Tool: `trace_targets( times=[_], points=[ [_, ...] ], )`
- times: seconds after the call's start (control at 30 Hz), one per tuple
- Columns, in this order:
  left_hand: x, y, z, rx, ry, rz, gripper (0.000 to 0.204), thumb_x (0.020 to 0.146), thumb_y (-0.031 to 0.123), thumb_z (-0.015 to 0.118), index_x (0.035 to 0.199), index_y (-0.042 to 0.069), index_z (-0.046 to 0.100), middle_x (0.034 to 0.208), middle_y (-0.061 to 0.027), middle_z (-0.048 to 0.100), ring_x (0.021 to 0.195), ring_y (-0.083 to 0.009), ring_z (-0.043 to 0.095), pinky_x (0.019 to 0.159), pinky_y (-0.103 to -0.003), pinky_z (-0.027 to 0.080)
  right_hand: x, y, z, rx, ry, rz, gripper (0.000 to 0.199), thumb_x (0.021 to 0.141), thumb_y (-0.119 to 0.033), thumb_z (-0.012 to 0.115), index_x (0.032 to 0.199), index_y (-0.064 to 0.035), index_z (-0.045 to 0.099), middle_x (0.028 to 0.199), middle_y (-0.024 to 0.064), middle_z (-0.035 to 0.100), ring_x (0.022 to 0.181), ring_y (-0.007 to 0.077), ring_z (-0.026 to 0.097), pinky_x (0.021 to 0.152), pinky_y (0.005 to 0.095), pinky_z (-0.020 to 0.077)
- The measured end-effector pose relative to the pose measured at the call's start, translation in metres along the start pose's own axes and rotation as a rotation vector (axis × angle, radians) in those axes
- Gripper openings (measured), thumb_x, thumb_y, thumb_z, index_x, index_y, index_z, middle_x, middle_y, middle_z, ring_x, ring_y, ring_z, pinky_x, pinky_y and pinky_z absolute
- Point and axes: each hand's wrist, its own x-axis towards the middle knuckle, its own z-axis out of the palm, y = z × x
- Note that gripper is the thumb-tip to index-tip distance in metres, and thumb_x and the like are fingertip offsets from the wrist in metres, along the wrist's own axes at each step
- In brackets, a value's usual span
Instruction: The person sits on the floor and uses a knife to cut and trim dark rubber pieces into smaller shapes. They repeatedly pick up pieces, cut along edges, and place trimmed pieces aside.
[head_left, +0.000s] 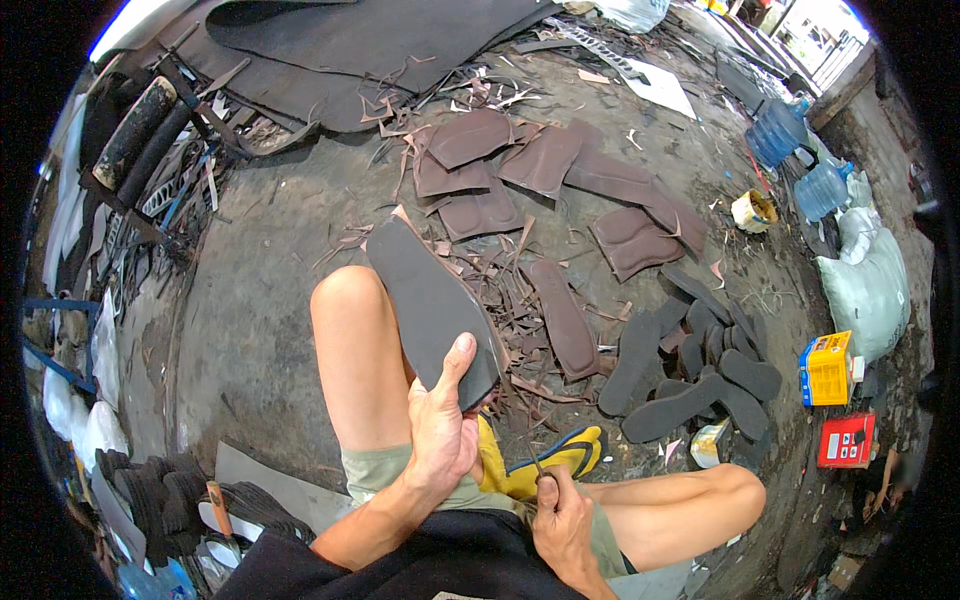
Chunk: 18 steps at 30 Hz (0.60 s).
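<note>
My left hand [440, 435] grips the lower end of a dark grey foam sole piece [425, 295], thumb on its flat face and fingers behind. The piece is tilted up beside my bent left knee, with a pale brownish edge on its right side. Low at the centre, my right hand [562, 520] is closed around a thin knife [535, 455], whose narrow blade points up and away from me. The handle is mostly hidden in the fist. Blade and sole piece are apart. Beyond them lie brown trimming strips [480, 275] and a narrow brown insole [562, 315].
Brown moulded sheets [545, 160] lie scattered ahead. Black soles [700, 370] are heaped at right, near a yellow box [826, 370] and red box [845, 440]. Blue water jugs [777, 132] stand farther off. Stacked soles [165, 505] and an orange-handled tool [218, 508] sit at lower left.
</note>
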Motion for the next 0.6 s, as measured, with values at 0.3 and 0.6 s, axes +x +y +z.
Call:
trace_targets(
  times=[0.3, 0.6],
  points=[
    [-0.003, -0.002, -0.034, 0.065, -0.049, -0.059, 0.035, 0.096, 0.024, 0.084, 0.119, 0.010, 0.062, 0.096, 0.0009, 0.068, 0.076, -0.0125, 0.065, 0.063, -0.025, 0.050, 0.062, -0.037, 0.013, 0.127, -0.098, -0.097, 0.053, 0.115, -0.051, 0.042, 0.105, -0.0010, 0.059, 0.080, 0.0292, 0.061, 0.084, 0.0575, 0.061, 0.069, 0.0559, 0.0471],
    [-0.005, 0.007, -0.057, 0.124, -0.113, -0.049, 0.034, 0.096, 0.021, 0.081, 0.120, 0.008, 0.062, 0.098, -0.0002, 0.069, 0.078, -0.0111, 0.066, 0.061, -0.026, 0.051, 0.115, -0.069, 0.021, 0.176, -0.201, -0.157, 0.047, 0.114, -0.045, 0.046, 0.104, -0.0004, 0.059, 0.080, 0.0319, 0.061, 0.083, 0.0590, 0.059, 0.069, 0.0598, 0.0452]
  ],
)
